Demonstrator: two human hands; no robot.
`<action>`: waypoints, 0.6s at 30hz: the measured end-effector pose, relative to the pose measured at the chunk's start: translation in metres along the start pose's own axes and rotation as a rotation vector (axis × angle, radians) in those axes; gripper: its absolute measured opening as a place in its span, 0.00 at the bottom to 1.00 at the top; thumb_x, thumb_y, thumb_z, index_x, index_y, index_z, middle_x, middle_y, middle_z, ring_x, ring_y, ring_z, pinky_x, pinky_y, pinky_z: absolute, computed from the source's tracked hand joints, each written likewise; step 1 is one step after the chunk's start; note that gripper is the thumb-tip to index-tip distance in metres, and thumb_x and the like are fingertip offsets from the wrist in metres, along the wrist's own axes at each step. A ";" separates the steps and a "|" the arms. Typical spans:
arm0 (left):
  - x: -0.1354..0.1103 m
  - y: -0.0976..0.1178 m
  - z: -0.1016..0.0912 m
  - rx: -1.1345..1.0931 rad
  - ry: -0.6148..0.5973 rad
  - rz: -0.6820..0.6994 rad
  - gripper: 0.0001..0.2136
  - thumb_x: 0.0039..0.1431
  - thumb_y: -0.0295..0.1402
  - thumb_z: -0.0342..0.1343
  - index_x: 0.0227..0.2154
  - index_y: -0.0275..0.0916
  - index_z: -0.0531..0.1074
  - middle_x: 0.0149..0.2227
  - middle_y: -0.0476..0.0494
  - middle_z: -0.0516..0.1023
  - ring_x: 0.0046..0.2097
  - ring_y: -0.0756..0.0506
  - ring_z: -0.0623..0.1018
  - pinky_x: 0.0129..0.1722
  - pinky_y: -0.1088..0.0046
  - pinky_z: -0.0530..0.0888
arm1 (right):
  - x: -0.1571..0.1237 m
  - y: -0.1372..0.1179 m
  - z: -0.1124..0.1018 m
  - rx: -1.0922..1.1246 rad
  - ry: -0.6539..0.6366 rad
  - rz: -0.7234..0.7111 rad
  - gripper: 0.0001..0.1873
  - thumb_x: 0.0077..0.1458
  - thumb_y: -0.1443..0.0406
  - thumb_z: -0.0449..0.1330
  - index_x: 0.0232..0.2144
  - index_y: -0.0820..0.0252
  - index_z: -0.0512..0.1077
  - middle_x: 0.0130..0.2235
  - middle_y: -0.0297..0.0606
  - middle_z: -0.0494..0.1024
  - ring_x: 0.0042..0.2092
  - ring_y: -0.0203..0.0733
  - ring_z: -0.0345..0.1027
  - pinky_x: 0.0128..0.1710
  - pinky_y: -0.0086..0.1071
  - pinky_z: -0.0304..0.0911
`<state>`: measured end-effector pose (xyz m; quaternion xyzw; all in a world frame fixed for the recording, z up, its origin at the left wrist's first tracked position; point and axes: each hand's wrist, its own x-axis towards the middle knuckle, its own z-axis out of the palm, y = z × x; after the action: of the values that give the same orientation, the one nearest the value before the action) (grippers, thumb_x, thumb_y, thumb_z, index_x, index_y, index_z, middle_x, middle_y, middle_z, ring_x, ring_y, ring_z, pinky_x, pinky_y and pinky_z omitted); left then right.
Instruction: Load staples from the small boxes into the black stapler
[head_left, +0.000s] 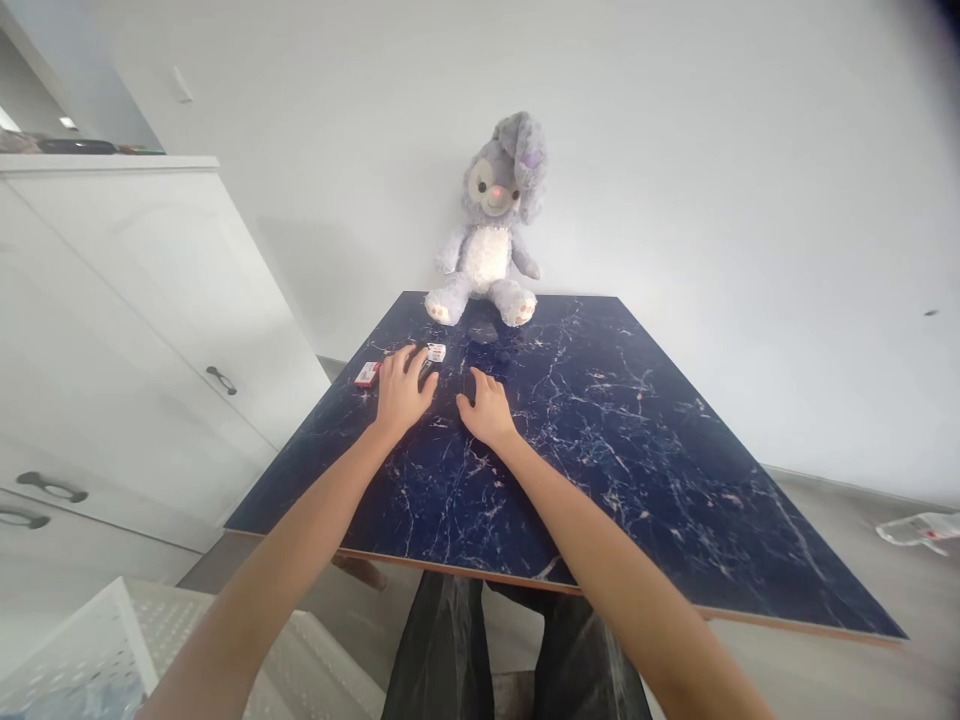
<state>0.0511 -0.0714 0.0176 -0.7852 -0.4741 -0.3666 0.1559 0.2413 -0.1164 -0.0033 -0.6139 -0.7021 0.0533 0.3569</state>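
Note:
My left hand point(403, 392) rests over the left part of the dark blue marbled table point(600, 450), its fingers spread and bent. To its left lies a small red and white box point(367, 375), close by the fingers. Just past the fingertips is a small white box point(436, 352) with red marks. A small dark item point(427, 368) shows between the thumb and index finger, too little of it to name. My right hand point(489, 410) lies on the tabletop further right, thumb apart from its fingers, with nothing seen in it.
A grey plush rabbit point(487, 255) sits at the table's far edge against the wall. White drawers point(135, 330) stand to the left, with a white perforated basket point(82, 650) below. A clear plastic item point(915, 530) lies on the floor at right.

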 end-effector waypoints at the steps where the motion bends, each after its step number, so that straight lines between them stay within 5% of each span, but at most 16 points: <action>1: -0.001 0.009 -0.002 -0.052 0.001 0.050 0.21 0.70 0.39 0.51 0.62 0.39 0.69 0.63 0.33 0.69 0.62 0.32 0.69 0.64 0.51 0.64 | -0.004 0.008 -0.010 -0.031 -0.008 -0.045 0.32 0.64 0.61 0.54 0.66 0.70 0.60 0.62 0.56 0.70 0.62 0.58 0.63 0.64 0.50 0.57; 5: 0.001 0.053 0.008 -0.217 -0.150 0.206 0.18 0.72 0.38 0.47 0.58 0.40 0.73 0.59 0.37 0.74 0.61 0.37 0.71 0.63 0.55 0.65 | -0.018 0.057 -0.062 -0.200 -0.039 -0.248 0.24 0.68 0.61 0.51 0.62 0.64 0.67 0.61 0.51 0.71 0.62 0.57 0.61 0.63 0.48 0.55; 8: 0.015 0.080 0.028 -0.292 -0.367 0.221 0.15 0.72 0.37 0.46 0.48 0.42 0.79 0.47 0.40 0.81 0.51 0.40 0.77 0.56 0.60 0.70 | -0.020 0.089 -0.088 -0.282 -0.042 -0.143 0.21 0.70 0.59 0.48 0.51 0.64 0.76 0.51 0.52 0.78 0.54 0.56 0.67 0.60 0.47 0.58; 13: 0.031 0.096 0.045 -0.268 -0.420 0.129 0.16 0.71 0.35 0.47 0.37 0.40 0.80 0.36 0.39 0.78 0.42 0.39 0.78 0.44 0.62 0.73 | -0.013 0.108 -0.095 -0.281 -0.102 -0.100 0.17 0.69 0.61 0.52 0.48 0.61 0.78 0.49 0.49 0.79 0.52 0.53 0.68 0.58 0.45 0.60; 18: 0.027 0.087 0.044 -0.348 -0.500 0.130 0.15 0.70 0.39 0.49 0.40 0.43 0.81 0.35 0.41 0.77 0.41 0.40 0.77 0.43 0.63 0.73 | -0.012 0.118 -0.097 -0.213 -0.171 -0.203 0.17 0.68 0.63 0.53 0.53 0.61 0.76 0.55 0.46 0.77 0.56 0.48 0.68 0.62 0.42 0.57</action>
<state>0.1520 -0.0723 0.0160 -0.8947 -0.3764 -0.2271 -0.0793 0.3934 -0.1340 0.0031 -0.5672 -0.7901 -0.0057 0.2324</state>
